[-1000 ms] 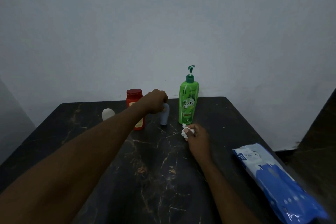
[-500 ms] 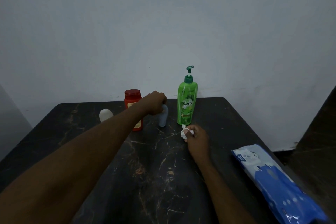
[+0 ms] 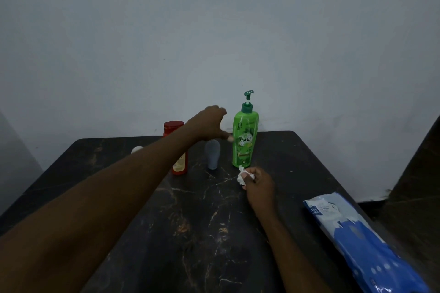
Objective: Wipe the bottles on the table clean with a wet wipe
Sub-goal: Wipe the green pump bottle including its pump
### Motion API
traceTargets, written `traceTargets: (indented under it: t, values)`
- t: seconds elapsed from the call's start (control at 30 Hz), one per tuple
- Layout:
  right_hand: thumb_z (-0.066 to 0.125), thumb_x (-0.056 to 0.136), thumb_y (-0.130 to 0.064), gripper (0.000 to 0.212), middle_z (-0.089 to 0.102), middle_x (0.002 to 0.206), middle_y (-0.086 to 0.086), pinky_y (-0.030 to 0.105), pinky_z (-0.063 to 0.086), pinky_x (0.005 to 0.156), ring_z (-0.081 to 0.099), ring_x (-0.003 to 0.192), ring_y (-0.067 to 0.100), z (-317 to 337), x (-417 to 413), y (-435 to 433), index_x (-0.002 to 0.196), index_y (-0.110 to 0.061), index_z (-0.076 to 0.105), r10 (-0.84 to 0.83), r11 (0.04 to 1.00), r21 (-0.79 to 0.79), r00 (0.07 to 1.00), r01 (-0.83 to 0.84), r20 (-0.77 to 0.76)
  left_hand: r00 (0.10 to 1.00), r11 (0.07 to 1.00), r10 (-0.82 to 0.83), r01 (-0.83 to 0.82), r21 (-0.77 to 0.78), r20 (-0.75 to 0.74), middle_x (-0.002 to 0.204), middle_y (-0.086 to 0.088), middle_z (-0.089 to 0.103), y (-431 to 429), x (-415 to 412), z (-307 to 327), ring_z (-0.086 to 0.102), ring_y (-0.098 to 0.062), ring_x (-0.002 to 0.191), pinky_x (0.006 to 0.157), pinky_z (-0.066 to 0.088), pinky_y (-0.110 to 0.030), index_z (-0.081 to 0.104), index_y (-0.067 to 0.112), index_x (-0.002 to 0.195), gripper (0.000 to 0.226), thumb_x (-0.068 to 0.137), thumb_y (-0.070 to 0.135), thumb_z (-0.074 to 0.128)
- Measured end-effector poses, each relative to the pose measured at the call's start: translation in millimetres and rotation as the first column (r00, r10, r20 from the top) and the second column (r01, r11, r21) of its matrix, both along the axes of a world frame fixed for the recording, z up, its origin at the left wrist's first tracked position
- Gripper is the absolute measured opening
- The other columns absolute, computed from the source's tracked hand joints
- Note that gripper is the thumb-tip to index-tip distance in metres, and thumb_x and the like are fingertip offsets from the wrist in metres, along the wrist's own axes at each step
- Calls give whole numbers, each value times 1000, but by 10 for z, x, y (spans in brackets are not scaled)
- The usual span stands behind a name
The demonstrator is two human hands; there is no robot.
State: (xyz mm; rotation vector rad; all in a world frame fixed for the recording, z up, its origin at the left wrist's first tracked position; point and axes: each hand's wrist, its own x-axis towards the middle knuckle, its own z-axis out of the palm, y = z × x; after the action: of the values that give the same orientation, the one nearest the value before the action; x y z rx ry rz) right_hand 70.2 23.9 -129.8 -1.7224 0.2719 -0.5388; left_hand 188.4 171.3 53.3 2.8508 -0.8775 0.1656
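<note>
We note a plain, pale grey wall [image 3: 214, 31] behind a dark, marble-patterned table [image 3: 190, 233] with tan veining, set against it. Lighting is dim. At the right edge we record a dark, indistinct surface [image 3: 419, 197].
</note>
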Motion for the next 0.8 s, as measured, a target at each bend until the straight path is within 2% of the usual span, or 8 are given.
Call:
traceTargets:
  t: [0.13, 0.3, 0.4, 0.5, 0.57, 0.67, 0.73, 0.8]
  values:
    - [67, 90, -26, 6, 72, 81, -8, 42, 60, 73, 69, 77, 9, -38, 26, -25, 84, -28, 68, 12, 999, 39, 1000, -11, -18, 996, 970, -1, -20, -243, -84, 137, -15, 61, -240, -39, 210, 59, -26, 121, 90, 44, -29, 47, 7, 147, 91, 81, 62, 74]
    - [68, 89, -23, 6, 72, 80, -4, 45, 60, 71, 70, 76, 12, -17, 14, -48, 84, -26, 68, -35, 996, 84, 999, 35, -5, 993, 930, 12, -54, -363, -116, 132, -13, 63, -499, 3, 222, 60, -27, 119, 87, 41, -29, 52, 7, 143, 72, 93, 57, 64]
    - [68, 90, -23, 6, 71, 80, -3, 45, 60, 70, 70, 76, 12, -8, 14, -43, 84, -26, 67, -39, 996, 78, 999, 40, -9, 993, 911, 9, -56, -408, -117, 121, -12, 67, -605, 12, 220, 62, -28, 113, 83, 41, -29, 64, 6, 126, 51, 95, 46, 67]
    - [67, 90, -23, 4, 71, 82, -4, 43, 60, 72, 69, 77, 11, -3, 13, -48, 86, -25, 67, -39, 997, 66, 999, 40, -18, 995, 909, 23, -62, -412, -100, 87, -4, 63, -644, -34, 235, 62, -27, 94, 73, 39, -29, 65, 6, 95, 31, 93, 37, 71]
    - [66, 91, -24, 3, 71, 83, -3, 42, 60, 72, 69, 77, 11, 11, 6, -56, 88, -25, 67, -40, 997, 69, 999, 41, -19, 993, 895, 33, -80, -440, -114, 77, 0, 58, -618, -79, 249, 58, -23, 85, 69, 38, -28, 64, 7, 89, 30, 91, 35, 73]
    - [66, 91, -20, 2, 72, 82, -2, 38, 61, 69, 70, 76, 13, 51, -29, -58, 90, -21, 68, -53, 993, 103, 999, 52, 3, 988, 866, 47, -112, -487, -145, 86, -13, 69, -494, -154, 249, 61, -24, 80, 71, 47, -33, 71, -3, 97, 38, 88, 34, 77]
    - [67, 91, -15, 1, 72, 82, 1, 31, 60, 64, 71, 76, 18, 99, -73, -49, 91, -15, 68, -64, 986, 153, 997, 59, 30, 987, 835, 58, -130, -534, -150, 94, -19, 74, -378, -225, 218, 67, -28, 84, 77, 54, -38, 73, -3, 98, 39, 87, 34, 78]
    - [67, 90, -12, 3, 72, 84, 7, 24, 57, 60, 70, 77, 21, 140, -127, -49, 92, -10, 68, -90, 977, 197, 995, 79, 48, 986, 790, 87, -156, -593, -144, 93, -19, 74, -247, -341, 183, 68, -26, 84, 78, 55, -40, 75, 0, 97, 38, 87, 36, 78]
